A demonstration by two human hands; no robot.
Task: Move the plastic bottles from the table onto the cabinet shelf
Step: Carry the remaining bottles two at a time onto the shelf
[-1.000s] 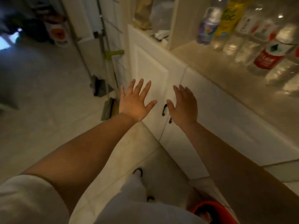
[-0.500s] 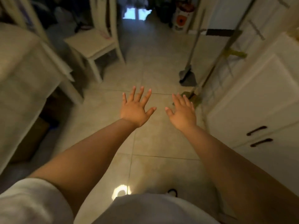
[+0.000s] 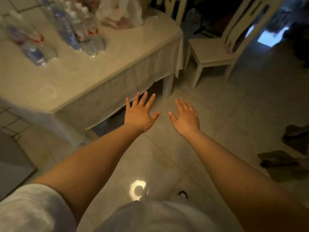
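Observation:
Several clear plastic bottles [image 3: 91, 41] with red, blue and purple labels stand on the cream-covered table [image 3: 117, 52] at the upper left, blurred by motion. My left hand [image 3: 140, 113] is stretched out in front of me, fingers spread and empty, just off the table's near corner. My right hand [image 3: 186, 118] hangs beside it over the tiled floor, fingers straight and empty. Neither hand touches anything. The cabinet shelf is out of view.
A white plastic bag [image 3: 120, 12] lies at the table's far end. A cream chair [image 3: 215, 52] stands right of the table. Dark shoes [image 3: 280, 159] lie on the floor at the right. A doorway glows at the top right.
My view has swung left, away from the cabinet and its bottles, across the floor to the table. Both hands have stayed outstretched and empty the whole time.

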